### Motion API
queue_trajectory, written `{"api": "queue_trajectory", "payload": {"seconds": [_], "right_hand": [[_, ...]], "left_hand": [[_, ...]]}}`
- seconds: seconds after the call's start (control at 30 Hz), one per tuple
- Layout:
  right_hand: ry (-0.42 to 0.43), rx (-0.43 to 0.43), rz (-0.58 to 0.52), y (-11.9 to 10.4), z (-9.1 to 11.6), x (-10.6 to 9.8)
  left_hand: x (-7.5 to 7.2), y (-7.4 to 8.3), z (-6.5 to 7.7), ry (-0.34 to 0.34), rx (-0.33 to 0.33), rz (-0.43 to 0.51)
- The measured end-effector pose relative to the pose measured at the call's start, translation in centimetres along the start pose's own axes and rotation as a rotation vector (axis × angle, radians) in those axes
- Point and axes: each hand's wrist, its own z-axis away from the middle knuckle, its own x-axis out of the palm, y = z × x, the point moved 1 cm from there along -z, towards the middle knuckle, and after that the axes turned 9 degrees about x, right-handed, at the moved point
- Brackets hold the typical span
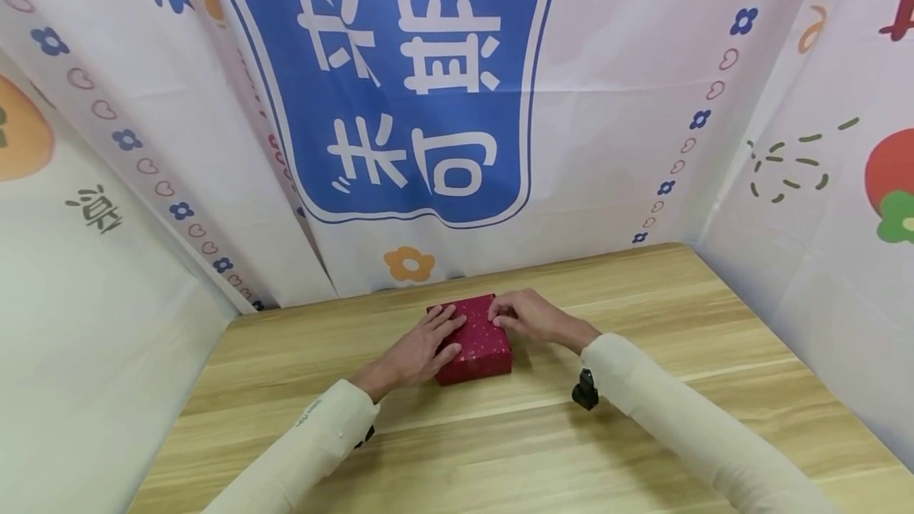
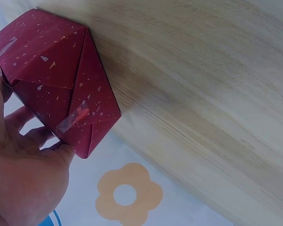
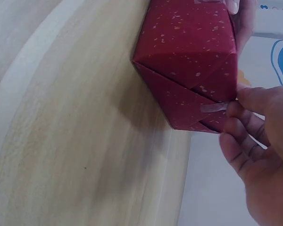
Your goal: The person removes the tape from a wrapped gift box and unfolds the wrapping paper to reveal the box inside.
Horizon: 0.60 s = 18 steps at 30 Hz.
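Note:
A small box wrapped in dark red speckled paper [image 1: 474, 339] sits on the table. My left hand [image 1: 424, 346] rests on its top and left side with fingers spread and fairly straight; the left wrist view shows that hand [image 2: 28, 155] along one edge. At the right end, my right hand [image 1: 528, 316] has curled fingers. Its thumb and index finger meet at the end of a clear tape strip [image 3: 213, 108] on the folded end flap, in the right wrist view. Another tape strip [image 2: 73, 118] lies across the folds of the left end.
The wooden table [image 1: 500, 450] meets a white printed cloth [image 1: 600, 141] behind the box, with more cloth at both sides. A black device [image 1: 585, 391] hangs under the right cuff.

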Motion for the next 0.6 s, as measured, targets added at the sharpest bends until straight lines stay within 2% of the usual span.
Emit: {"api": "queue_trajectory", "payload": {"seconds": [0.1, 0.37, 0.47, 0.6], "right_hand": [[0.008, 0.014, 0.044, -0.3, -0.2, 0.1], [-0.01, 0.08, 0.248, -1.1, -0.6, 0.6], [-0.016, 0.088, 0.266, -1.0, -0.6, 1.1], [-0.008, 0.093, 0.194, -0.6, -0.3, 1.3]], "left_hand": [[0.0, 0.0, 0.1, 0.002, -0.002, 0.003], [-0.2, 0.2, 0.2, -0.004, -0.005, 0.002], [-0.2, 0.3, 0.2, -0.001, -0.004, 0.004], [-0.3, 0.3, 0.2, -0.001, -0.001, 0.001]]}}
